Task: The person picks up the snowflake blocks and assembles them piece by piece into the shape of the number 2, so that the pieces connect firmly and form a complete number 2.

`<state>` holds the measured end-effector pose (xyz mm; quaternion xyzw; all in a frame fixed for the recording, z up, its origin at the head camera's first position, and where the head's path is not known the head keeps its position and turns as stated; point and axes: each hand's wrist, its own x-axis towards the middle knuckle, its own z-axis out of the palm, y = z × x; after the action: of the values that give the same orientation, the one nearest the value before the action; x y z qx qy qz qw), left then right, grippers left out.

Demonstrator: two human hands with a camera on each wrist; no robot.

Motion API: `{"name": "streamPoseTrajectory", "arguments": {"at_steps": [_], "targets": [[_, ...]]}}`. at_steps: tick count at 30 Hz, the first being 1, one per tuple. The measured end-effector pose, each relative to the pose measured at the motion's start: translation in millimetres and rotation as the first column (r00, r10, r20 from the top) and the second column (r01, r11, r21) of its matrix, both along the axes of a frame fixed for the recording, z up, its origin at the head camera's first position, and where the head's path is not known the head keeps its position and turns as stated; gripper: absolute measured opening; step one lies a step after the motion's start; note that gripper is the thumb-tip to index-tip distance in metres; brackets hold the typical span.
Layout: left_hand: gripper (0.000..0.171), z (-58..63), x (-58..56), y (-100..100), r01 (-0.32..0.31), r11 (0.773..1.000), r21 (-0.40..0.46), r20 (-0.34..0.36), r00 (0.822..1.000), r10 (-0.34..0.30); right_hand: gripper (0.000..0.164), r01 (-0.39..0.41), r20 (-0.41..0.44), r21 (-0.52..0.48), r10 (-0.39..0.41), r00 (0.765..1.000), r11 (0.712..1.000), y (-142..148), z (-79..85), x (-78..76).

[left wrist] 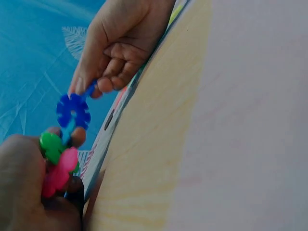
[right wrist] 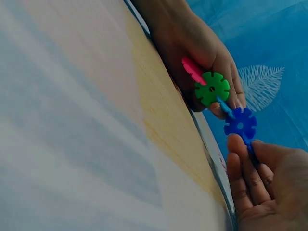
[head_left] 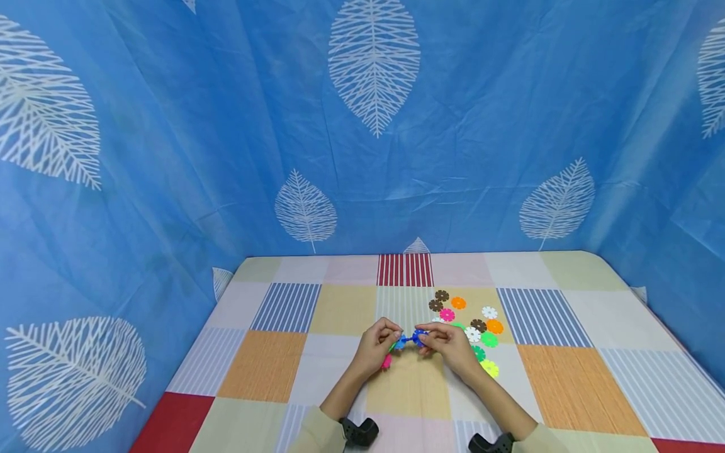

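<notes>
Between left hand [head_left: 374, 347], right hand [head_left: 452, 349]: disc chain [head_left: 401, 342], long axis mostly crosswise.

Pink disc [right wrist: 193, 70], green disc [right wrist: 219, 85], dark-blue disc [right wrist: 240, 119], multicoloured patchwork tablecloth [head_left: 263, 365], white-leaf-patterned blue curtain [head_left: 470, 107]

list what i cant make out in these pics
- Head view: a white disc is partly hidden by the right hand.
- Head view: the pink disc is partly covered by the left hand.
- Right wrist view: the end blue disc is edge-on, partly covered by right-hand fingers.
- Left wrist view: the left and bottom edges cut off the left hand.
- Head view: the joints between held discs are too small.
</notes>
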<state>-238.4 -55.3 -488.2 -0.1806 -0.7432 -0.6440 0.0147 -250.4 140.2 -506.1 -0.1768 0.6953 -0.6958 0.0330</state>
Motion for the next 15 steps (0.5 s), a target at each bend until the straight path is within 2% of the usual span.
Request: {"name": "streamPoseTrajectory", "arguments": {"at_steps": [6,9,15], "targets": [[0.011,0.0,0.6,0,-0.003,1.000,-0.001,-0.014,1.000,0.003,0.026,0.018,-0.024,0.038,-0.017,1.000,0.999,-4,11.8,7.9],[0.010,0.5,1.6,1,-0.027,1.000,-0.013,-0.005,1.000,0.027,0.028,0.047,-0.025,0.035,-0.046,0.999,0.998,-4,6.1,5.2],[0.011,2.8,1.2,3,-0.043,0.999,-0.009,0.069,0.997,0.044,0.037,0.139,-0.022,0.038,-0.139,0.990,0.990,-3,-8.3,-2.8]]}}
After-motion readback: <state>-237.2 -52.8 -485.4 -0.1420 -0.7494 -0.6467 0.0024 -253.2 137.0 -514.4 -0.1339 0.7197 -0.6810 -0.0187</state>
